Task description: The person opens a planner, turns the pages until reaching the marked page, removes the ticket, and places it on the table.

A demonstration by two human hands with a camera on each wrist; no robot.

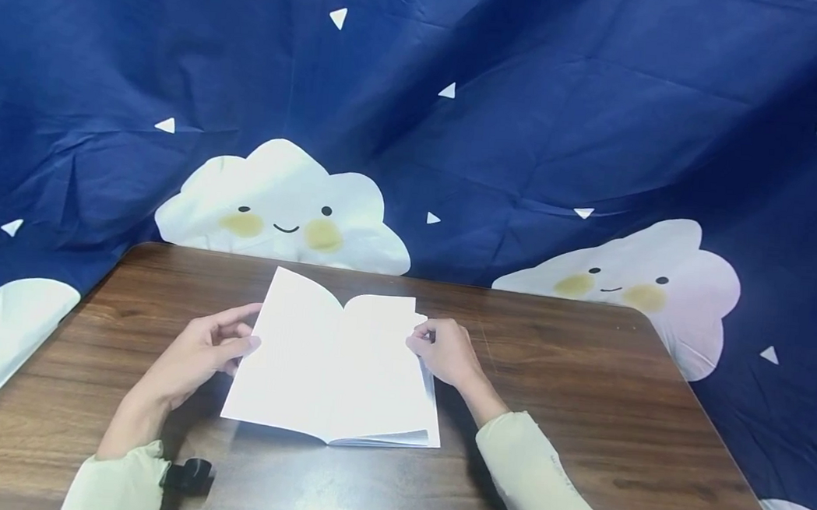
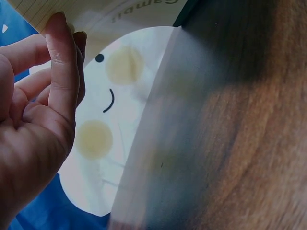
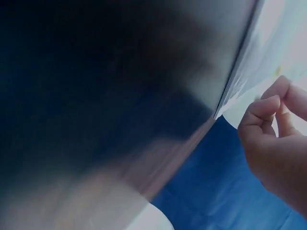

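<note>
An open notebook (image 1: 290, 357) lies spread above the table, its pages washed out white in the head view. My left hand (image 1: 199, 344) holds its left edge, thumb in front and fingers toward the back. In the left wrist view, lined paper and part of a cover (image 2: 139, 12) with upside-down lettering show above the left hand (image 2: 43, 110). At the right edge, near the upper corner, my right hand (image 1: 448, 351) pinches a page between thumb and forefinger. The right wrist view shows that hand (image 3: 278, 129) with thumb and fingertip together beside the bright page edges.
The brown wood-grain table (image 1: 582, 406) has rounded far corners. Behind it hangs a dark blue cloth (image 1: 528, 137) printed with smiling clouds and white triangles. A black strap with a small device (image 1: 187, 475) sits at the left cuff.
</note>
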